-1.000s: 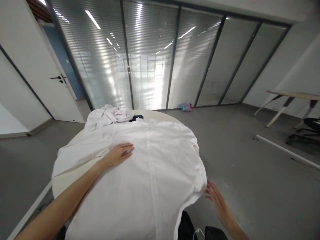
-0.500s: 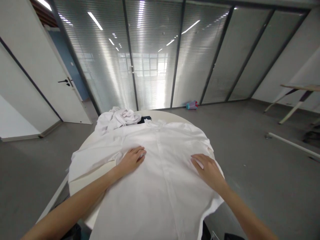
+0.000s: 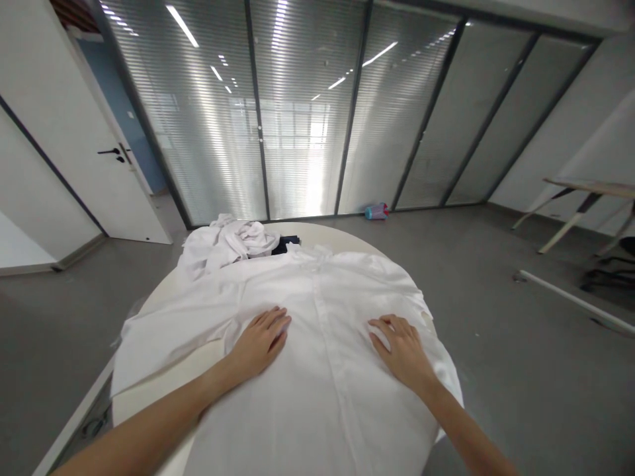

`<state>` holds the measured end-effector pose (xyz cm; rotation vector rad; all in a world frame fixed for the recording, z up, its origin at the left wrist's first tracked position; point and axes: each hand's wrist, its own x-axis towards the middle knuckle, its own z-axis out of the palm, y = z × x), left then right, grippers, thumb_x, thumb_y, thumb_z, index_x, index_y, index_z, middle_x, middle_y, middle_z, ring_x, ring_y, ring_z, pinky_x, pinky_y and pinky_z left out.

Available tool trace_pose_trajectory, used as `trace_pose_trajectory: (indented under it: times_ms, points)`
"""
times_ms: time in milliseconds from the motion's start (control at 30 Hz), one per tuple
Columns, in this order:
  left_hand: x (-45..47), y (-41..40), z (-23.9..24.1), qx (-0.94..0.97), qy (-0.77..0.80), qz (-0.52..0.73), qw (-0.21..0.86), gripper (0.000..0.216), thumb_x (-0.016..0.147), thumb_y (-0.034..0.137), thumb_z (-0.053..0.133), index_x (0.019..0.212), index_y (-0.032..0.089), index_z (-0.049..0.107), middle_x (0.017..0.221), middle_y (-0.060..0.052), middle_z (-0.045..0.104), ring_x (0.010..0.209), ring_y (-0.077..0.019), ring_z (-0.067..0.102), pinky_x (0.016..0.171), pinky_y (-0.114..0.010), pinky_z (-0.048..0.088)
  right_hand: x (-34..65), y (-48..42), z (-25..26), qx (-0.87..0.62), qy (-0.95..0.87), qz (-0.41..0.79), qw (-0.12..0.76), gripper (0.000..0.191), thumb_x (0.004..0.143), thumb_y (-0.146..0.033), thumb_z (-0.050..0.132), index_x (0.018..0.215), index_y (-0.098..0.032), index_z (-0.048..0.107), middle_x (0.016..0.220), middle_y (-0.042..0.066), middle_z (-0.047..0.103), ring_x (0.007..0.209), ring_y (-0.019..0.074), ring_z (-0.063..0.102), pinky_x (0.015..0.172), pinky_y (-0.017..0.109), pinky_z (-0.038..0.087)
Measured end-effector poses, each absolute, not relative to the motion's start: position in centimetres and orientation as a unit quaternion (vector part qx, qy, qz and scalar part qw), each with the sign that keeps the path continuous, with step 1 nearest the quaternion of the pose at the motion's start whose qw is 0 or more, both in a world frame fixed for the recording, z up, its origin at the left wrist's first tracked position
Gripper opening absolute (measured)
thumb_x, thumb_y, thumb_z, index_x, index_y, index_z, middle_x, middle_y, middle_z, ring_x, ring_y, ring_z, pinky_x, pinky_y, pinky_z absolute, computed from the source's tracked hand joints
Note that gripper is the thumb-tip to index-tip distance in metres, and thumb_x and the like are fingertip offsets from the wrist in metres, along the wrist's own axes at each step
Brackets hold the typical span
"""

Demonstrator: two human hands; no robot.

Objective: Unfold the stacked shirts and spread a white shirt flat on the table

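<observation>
A white button-up shirt (image 3: 322, 370) lies spread front-up over a round white table (image 3: 198, 360), its collar at the far side and one sleeve stretched out to the left. My left hand (image 3: 260, 340) rests flat on the shirt left of the button placket, fingers stretched out. My right hand (image 3: 401, 347) lies flat on the shirt's right half, fingers apart. Neither hand holds anything.
A crumpled white garment (image 3: 225, 244) and a small dark object (image 3: 288, 243) sit at the table's far edge. Grey floor surrounds the table. A glass wall with blinds is behind, a door (image 3: 74, 158) at left, a trestle desk (image 3: 590, 198) and a pole at right.
My right hand came up from the shirt's lower right hem and now lies flat on its right half. My left hand stayed in place on the shirt.
</observation>
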<state>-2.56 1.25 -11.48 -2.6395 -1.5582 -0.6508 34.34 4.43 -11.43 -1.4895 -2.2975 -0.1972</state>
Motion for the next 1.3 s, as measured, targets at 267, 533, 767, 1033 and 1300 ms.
trace_pose_trajectory:
  times_ms: [267, 533, 767, 1033, 1300]
  points:
    - [-1.9, 1.1, -10.2, -0.833, -0.518, -0.192, -0.015, 0.035, 0.098, 0.024, 0.048, 0.130, 0.018, 0.061, 0.141, -0.011, 0.059, 0.136, -0.0266, 0.050, 0.112, -0.047, 0.043, 33.8, 4.0, -9.8, -0.517, -0.838, -0.105, 0.144, 0.026, 0.098, -0.028, 0.051, 0.116, -0.021, 0.068, 0.109, 0.011, 0.063, 0.101, 0.0276, 0.058, 0.089, 0.043, 0.044]
    - [-2.4, 1.0, -10.4, -0.815, -0.535, -0.217, -0.041, 0.036, 0.097, 0.025, 0.050, 0.130, 0.019, 0.063, 0.140, -0.008, 0.061, 0.134, -0.0234, 0.053, 0.113, -0.043, 0.043, 31.3, 7.6, -7.5, -0.396, -0.913, -0.034, 0.090, 0.039, 0.101, -0.041, 0.046, 0.125, -0.019, 0.067, 0.132, 0.014, 0.061, 0.124, 0.0296, 0.054, 0.107, 0.045, 0.040]
    - [-2.3, 0.7, -10.6, -0.807, -0.544, -0.227, -0.035, 0.037, 0.097, 0.024, 0.050, 0.132, 0.023, 0.063, 0.141, -0.005, 0.061, 0.133, -0.0217, 0.054, 0.112, -0.040, 0.044, 29.6, 9.1, -9.3, -0.404, -0.912, 0.031, 0.067, 0.061, 0.101, -0.059, 0.035, 0.152, -0.026, 0.045, 0.162, 0.010, 0.031, 0.150, 0.0372, 0.024, 0.118, 0.053, 0.025]
    - [-2.2, 1.1, -10.6, -0.809, -0.528, -0.257, -0.020, 0.032, 0.096, 0.023, 0.052, 0.124, 0.021, 0.067, 0.134, -0.008, 0.066, 0.127, -0.0227, 0.059, 0.109, -0.040, 0.048, 29.7, 8.9, -9.8, -0.416, -0.907, 0.038, 0.058, 0.058, 0.101, -0.055, 0.039, 0.153, -0.028, 0.044, 0.162, 0.010, 0.032, 0.151, 0.0352, 0.022, 0.121, 0.053, 0.019]
    - [-3.3, -0.4, -9.8, -0.786, -0.507, -0.354, -0.014, 0.023, 0.097, 0.019, 0.048, 0.106, 0.018, 0.070, 0.108, -0.010, 0.071, 0.100, -0.0193, 0.068, 0.091, -0.033, 0.054, 29.6, 9.0, -10.0, -0.431, -0.900, 0.036, 0.055, 0.058, 0.101, -0.055, 0.037, 0.152, -0.028, 0.045, 0.163, 0.008, 0.031, 0.151, 0.0330, 0.021, 0.121, 0.051, 0.019]
